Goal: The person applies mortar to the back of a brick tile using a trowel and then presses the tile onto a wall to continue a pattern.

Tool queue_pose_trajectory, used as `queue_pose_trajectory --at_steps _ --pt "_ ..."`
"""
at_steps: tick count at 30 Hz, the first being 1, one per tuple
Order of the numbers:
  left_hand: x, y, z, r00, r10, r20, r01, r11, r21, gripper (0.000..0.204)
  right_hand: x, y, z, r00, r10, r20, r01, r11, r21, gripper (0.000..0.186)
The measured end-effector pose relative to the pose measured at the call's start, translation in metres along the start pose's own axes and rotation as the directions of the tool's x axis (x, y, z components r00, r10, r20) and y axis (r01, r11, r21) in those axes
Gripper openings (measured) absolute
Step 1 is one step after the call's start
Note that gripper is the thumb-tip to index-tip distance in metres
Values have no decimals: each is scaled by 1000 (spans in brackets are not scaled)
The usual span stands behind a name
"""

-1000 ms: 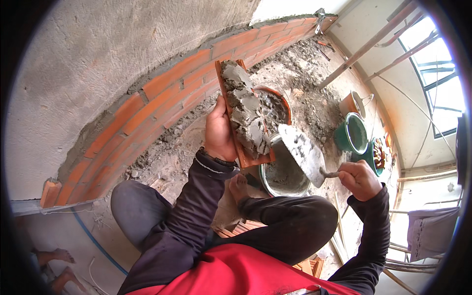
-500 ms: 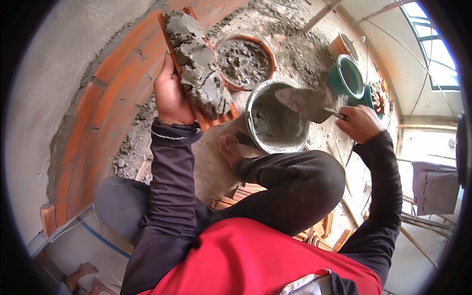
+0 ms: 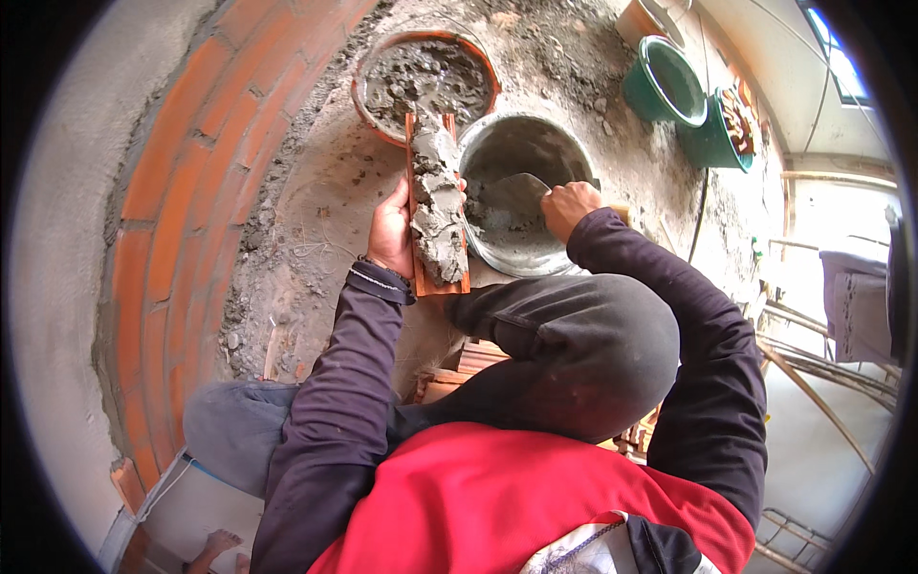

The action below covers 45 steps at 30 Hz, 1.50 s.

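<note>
Your left grip (image 3: 390, 230) is clamping the orange hollow brick (image 3: 421, 275) just left of frame center: palm and thumb are sitting on its left side, fingertips are showing at its right edge. The brick is standing lengthwise, running up and down the frame, and grey mortar (image 3: 438, 206) is lying along most of its face, with bare brick showing at the lower end.

Your right grip (image 3: 571, 208) is closing around the trowel's handle, right of center. The trowel (image 3: 516, 194) is pointing left, its blade sitting inside the opening of the grey bucket (image 3: 531, 143); whether it is touching the mix, I can't tell.

The bucket is standing just right of the brick. The orange-rimmed tub (image 3: 358, 91) is sitting at upper center, holding wet mortar, and the brick's top end is overlapping its lower rim in view. Two green buckets are standing at upper right: one (image 3: 643, 88) beside the other (image 3: 703, 139), which is holding orange-brown pieces (image 3: 738, 120).

The brick wall (image 3: 182, 220) is curving down the left side. Ribbed bricks (image 3: 483, 357) are lying below center, partly hiding behind your knee (image 3: 612, 325). Someone's bare foot (image 3: 224, 540) is showing at lower left.
</note>
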<state>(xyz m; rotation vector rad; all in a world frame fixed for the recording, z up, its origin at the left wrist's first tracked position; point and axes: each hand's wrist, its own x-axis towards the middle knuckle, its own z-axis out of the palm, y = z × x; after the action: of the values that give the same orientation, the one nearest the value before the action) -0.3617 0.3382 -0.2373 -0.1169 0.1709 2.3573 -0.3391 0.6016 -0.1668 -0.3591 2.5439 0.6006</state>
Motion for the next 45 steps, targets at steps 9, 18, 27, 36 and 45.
queue_pose_trajectory --at_steps 9,18,27,36,45 --pt "2 -11 7 984 -14 -176 26 998 65 58 -10 -2 19 998 -53 -31 58 983 174 21" --pt "0 -12 7 992 12 -124 -4 998 66 59 -17 3 16 995 7 102 -46 920 389 24" --pt "3 3 20 971 179 -162 -162 980 115 50 -60 47 53 984 0 -176 132 661 739 23" --pt "-6 45 90 924 356 -144 -339 932 129 50 -129 45 -97 960 144 -241 127 543 830 24" --pt "-32 66 171 917 399 -5 -399 917 13 48 -105 21 -128 666 105 -738 546 606 579 30"
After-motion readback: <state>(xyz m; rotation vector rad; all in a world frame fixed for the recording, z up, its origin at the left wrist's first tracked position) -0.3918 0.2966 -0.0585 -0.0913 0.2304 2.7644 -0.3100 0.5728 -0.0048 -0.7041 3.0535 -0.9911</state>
